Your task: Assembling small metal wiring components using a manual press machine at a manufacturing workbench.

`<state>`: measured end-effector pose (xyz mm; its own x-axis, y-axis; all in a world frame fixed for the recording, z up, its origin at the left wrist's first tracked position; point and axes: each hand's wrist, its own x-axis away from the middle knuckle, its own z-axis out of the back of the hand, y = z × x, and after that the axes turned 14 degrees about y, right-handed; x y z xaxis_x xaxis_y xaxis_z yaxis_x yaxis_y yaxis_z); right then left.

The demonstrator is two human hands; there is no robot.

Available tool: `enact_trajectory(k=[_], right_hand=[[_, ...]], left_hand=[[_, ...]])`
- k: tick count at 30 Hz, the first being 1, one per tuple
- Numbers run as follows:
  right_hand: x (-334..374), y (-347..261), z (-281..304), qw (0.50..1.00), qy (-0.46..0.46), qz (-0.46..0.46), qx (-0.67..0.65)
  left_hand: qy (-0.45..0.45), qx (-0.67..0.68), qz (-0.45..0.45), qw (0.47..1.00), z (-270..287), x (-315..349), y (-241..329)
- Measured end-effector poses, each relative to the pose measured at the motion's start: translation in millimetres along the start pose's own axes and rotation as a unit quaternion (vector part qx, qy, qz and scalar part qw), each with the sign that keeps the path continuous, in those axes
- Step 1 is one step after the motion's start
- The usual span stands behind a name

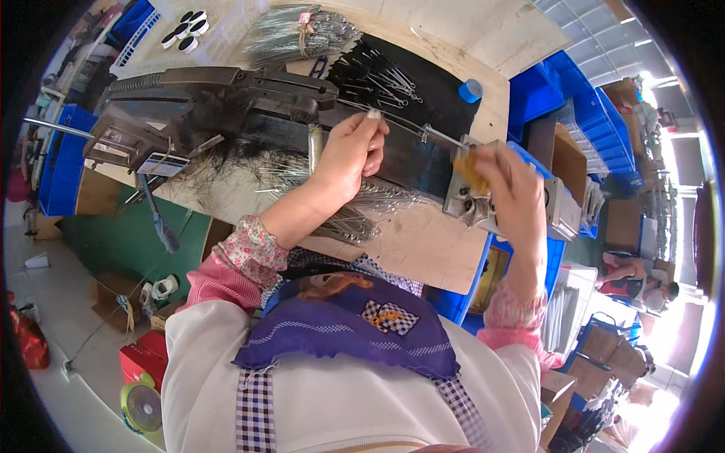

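Observation:
My left hand is closed in a pinch over the long dark metal machine, its whitish fingertip beside a thin metal rod. What it pinches, if anything, cannot be made out. At the rod's right end, my right hand is curled around a yellow-brown piece, blurred by motion, against a metal block. Below my left forearm, many thin wire pieces with looped ends lie in a pile. Behind the machine, more looped metal pieces are spread on a black sheet.
A tied bundle of wires lies at the back, near a white basket with black-topped round pieces. A blue roll stands at the sheet's right edge. Blue bins line the right side. A green fan is at lower left.

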<state>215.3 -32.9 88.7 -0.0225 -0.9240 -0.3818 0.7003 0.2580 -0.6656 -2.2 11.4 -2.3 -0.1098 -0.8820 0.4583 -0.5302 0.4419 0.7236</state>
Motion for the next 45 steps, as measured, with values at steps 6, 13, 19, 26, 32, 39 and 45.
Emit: enact_trajectory(k=[6, 13, 19, 26, 32, 39, 45], right_hand=[[-78, 12, -108, 0.956, -0.059, 0.266, 0.106], [-87, -1, -92, 0.954, -0.254, -0.037, -0.152], [-102, 2, -98, 0.909, -0.352, -0.138, -0.174], [-96, 12, -59, 0.907, -0.050, 0.340, 0.245], [-54, -28, -103, 0.948, -0.019, 0.304, 0.089], [-72, -20, -101, 0.981, -0.069, 0.178, 0.026], [-74, -17, -94, 0.970, -0.052, 0.236, 0.034]], left_hand=[[0.048, 0.002, -0.089, 0.995, 4, 1, -1], [0.045, 0.011, -0.080, 0.996, 9, 1, -5], [-0.026, 0.076, -0.022, 0.997, -7, 3, -8], [-0.078, 0.310, 0.066, 0.945, 6, 6, 27], [-0.097, 0.359, 0.059, 0.927, 12, 10, 13], [-0.066, 0.327, 0.016, 0.943, 13, 18, 12], [-0.056, 0.283, -0.002, 0.958, 13, 18, 18]])
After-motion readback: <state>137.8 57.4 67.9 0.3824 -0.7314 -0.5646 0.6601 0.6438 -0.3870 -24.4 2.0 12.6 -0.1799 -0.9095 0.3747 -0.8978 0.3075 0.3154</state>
